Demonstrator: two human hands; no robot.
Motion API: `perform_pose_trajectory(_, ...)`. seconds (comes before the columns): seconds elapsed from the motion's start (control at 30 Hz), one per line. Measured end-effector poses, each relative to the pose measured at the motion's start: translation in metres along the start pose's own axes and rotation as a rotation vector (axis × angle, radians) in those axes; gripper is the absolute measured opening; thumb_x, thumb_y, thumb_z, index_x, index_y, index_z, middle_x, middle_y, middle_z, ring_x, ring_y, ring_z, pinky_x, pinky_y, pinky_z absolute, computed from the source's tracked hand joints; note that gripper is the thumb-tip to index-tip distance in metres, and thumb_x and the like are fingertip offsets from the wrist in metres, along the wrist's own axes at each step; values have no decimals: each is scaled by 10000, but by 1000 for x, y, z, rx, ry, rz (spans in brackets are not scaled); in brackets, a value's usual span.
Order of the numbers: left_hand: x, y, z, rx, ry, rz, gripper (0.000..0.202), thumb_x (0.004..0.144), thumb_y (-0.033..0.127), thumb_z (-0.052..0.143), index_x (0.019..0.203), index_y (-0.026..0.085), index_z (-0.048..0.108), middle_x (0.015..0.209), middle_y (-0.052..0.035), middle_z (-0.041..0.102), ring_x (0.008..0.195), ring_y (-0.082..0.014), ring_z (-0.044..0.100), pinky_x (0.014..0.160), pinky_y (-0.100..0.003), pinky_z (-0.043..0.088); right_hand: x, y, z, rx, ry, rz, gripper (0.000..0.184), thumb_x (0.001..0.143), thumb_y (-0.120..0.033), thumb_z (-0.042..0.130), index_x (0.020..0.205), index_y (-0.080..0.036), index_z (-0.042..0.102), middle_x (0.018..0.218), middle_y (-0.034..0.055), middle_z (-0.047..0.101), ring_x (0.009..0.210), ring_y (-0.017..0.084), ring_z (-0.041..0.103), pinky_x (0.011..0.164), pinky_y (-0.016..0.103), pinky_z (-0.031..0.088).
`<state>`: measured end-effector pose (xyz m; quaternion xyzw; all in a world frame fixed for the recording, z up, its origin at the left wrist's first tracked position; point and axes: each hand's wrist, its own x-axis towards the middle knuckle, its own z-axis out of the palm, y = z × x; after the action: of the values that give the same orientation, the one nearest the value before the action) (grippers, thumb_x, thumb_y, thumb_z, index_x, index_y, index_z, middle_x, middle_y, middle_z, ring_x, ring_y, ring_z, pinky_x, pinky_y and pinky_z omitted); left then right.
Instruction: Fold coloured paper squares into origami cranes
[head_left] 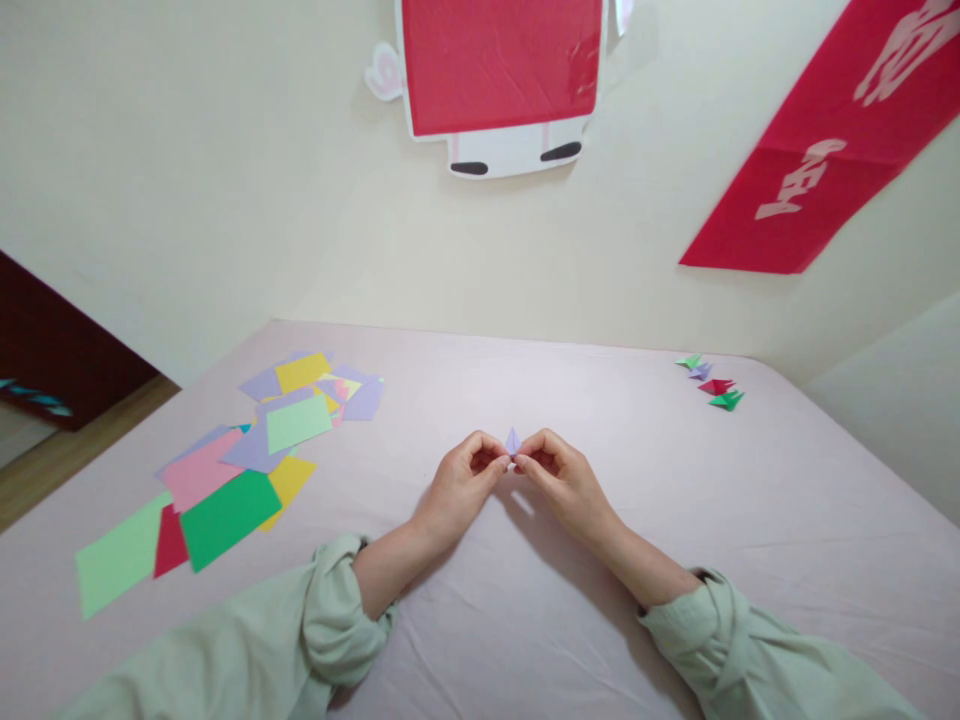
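A small folded piece of lavender origami paper (512,441) stands point-up between my two hands, over the middle of the table. My left hand (472,475) pinches its lower left side between thumb and forefinger. On the other side, my right hand (559,470) grips the lower right in the same kind of pinch. The fingertips cover the paper's bottom part, and both thumbs almost meet beneath it.
Loose coloured paper sheets (230,517) overlap at the left of the pale pink cloth-covered table (465,640). Several small folded paper pieces (716,387), green, lavender and red, line the far right. A wall (480,260) with red decorations rises behind.
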<state>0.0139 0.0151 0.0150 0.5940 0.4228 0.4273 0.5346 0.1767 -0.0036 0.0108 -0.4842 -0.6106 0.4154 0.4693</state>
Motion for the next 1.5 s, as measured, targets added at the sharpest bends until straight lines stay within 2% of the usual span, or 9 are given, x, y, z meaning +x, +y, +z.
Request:
perform_pose_trajectory(0.27,0,-2,4,-12,22,-60,145,803,302,620,755,173,576,737,11,603,708,-128,556,680,-237,429,2,-2,2,71,41,46,260,838,-432,640,775,-218,507,712,-4,599,677,163,599,634,290,459)
perform_pose_trajectory(0.67,-1,-4,6,30,62,-55,109,791,248,617,764,177,540,741,14,586,712,-132,561,668,-245,428,0,-4,5,107,26,71,206,842,-362,619,796,-220,478,695,-29,572,642,148,599,609,277,453)
perform_pose_trajectory(0.87,0,-3,5,-12,45,-68,123,789,238,617,774,181,509,746,11,583,729,-141,583,679,-256,442,1,1,4,136,-24,103,224,849,-391,614,906,-217,485,724,-22,608,660,155,605,627,281,458)
perform_pose_trajectory(1.0,0,-6,5,-5,33,-37,106,784,203,609,782,180,506,766,12,574,749,-135,577,714,-261,449,1,1,2,-16,-67,98,240,865,-393,585,749,-202,498,653,-33,550,588,122,508,559,247,385)
perform_pose_trajectory(1.1,1,-9,5,-69,25,-35,133,779,211,617,854,180,511,820,13,571,778,-131,578,730,-260,460,0,0,1,-53,-62,98,246,866,-378,575,717,-201,494,607,-46,524,546,112,465,532,238,355)
perform_pose_trajectory(1.17,1,-10,4,-103,-12,-75,139,791,242,612,873,173,522,818,11,573,764,-127,574,713,-254,457,0,-1,0,-63,-59,104,241,866,-372,572,714,-198,503,617,-36,552,555,114,481,541,238,363)
perform_pose_trajectory(1.3,2,-7,2,-29,-90,-102,171,835,314,572,781,152,557,702,20,542,662,-108,508,624,-227,395,-1,-2,0,-55,-74,112,242,877,-374,559,719,-194,527,638,-22,584,581,121,516,567,243,389)
perform_pose_trajectory(1.5,2,-5,0,1,-78,-108,178,832,319,570,765,154,567,677,16,557,626,-111,497,592,-228,379,-1,-3,-2,12,-111,111,291,912,-414,507,751,-183,581,717,10,632,671,140,588,649,262,454)
